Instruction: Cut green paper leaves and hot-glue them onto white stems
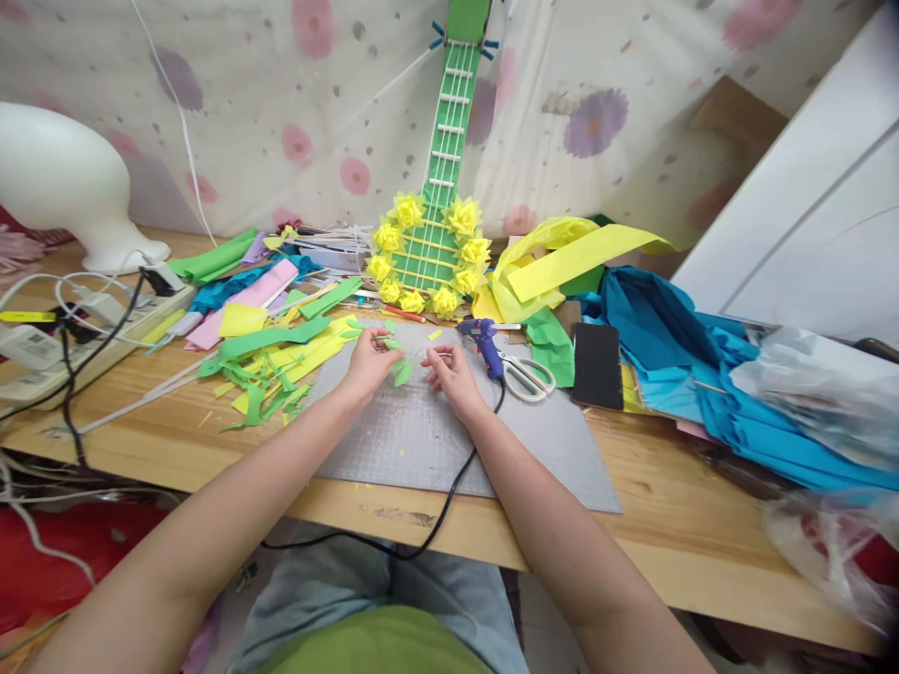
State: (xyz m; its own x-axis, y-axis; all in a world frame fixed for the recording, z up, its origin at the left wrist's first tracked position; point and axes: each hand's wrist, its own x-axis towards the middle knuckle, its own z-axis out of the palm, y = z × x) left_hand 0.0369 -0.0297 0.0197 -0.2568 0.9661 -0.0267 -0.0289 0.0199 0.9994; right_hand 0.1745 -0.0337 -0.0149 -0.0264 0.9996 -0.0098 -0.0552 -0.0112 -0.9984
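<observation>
Above the grey cutting mat, my left hand is closed on a piece with small green paper leaves. Just to its right, my right hand has its fingers pinched at the thin stem end; what exactly lies between them is too small to make out. A purple glue gun lies right of my right hand, beside white-handled scissors. Behind the hands stands a green paper guitar ringed with yellow paper flowers.
Green and yellow paper scraps lie at the left, near a power strip with cables. The glue gun's black cord crosses the mat. A black phone and blue crepe paper are at the right.
</observation>
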